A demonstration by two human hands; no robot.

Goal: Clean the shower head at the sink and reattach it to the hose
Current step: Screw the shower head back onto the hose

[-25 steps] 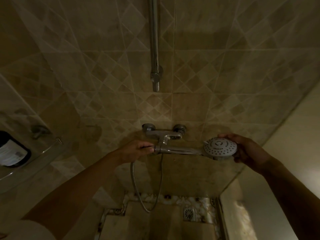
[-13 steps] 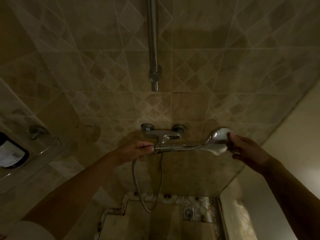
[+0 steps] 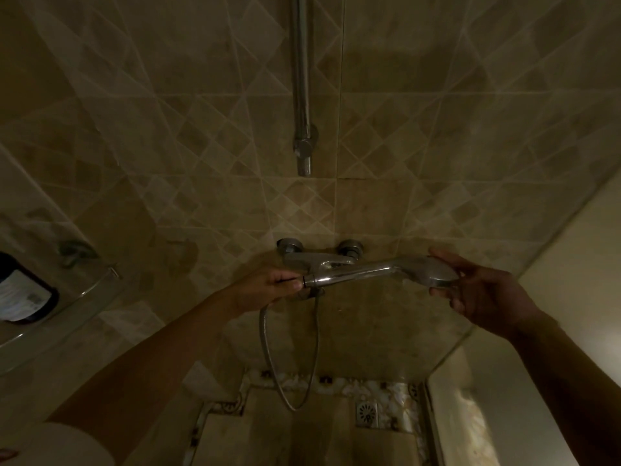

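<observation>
Shower head point(image 3: 426, 271) now turned face-down between both hands.

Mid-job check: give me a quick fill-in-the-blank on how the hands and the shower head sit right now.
1. The left hand grips the hose end at the base of the shower head's ____.
2. The right hand holds the shower head by its round ____ end.
3. The hose hangs below in a ____ above the floor drain.

Missing words: handle; spray; loop
</observation>
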